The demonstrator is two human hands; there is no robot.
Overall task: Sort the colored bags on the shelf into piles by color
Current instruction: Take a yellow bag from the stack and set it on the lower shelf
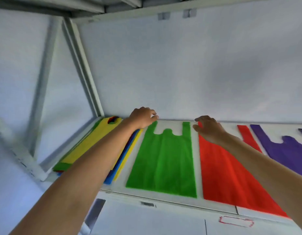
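Progress looks early to mid, judging by the layout. Three colour spots are started on the white shelf board [184,200]: a flat green vest-style fabric bag [165,160] in the middle, a flat red fabric bag [226,177] just right of it, and a purple fabric bag [289,148] further right, partly cut by the frame edge. Each visible spot seems one bag thick, though I can't tell the layer count for sure. A narrow red strip [248,138] shows between red and purple, probably the red bag's other handle

Left to do: the unsorted mixed stack of bags [89,146] at the shelf's left end, yellow on top, with green, blue, red and dark edges poking out beneath. No separate yellow or blue pile is visible, so those likely need their own spots

Left hand [143,118] sits at the far end, where the stack meets the green bag's left handle; fingers curled, tips near that handle, whether it pinches anything I cannot tell. Right hand [208,128] hovers over the red bag's top-left handle, fingers loosely spread and bent, holding nothing that I can see. Frame is blurred, so contact is unclear
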